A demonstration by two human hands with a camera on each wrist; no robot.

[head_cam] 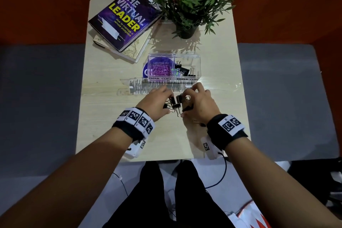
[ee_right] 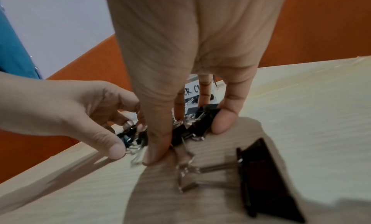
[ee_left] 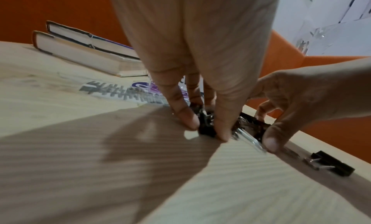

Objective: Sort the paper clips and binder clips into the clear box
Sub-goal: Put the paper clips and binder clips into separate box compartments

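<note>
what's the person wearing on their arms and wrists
Both forearms are bare, no sleeves. Each wrist carries a black band faced with white blocks printed with black square tag markers. A small white unit hangs under each band, and a thin dark cable trails from the right one. No gloves or rings show.

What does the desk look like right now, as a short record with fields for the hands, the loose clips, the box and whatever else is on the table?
left hand: grips small binder clips on the table
right hand: grips black binder clips beside the left
loose binder clips: bunched between both hands; one large clip lies apart, near the right wrist
clear box: open; pink paper clips in left compartment, black binder clips in right
box labels: PAPER CLIPS, BINDER CLIPS
table: also holds stacked books, potted plant
</note>
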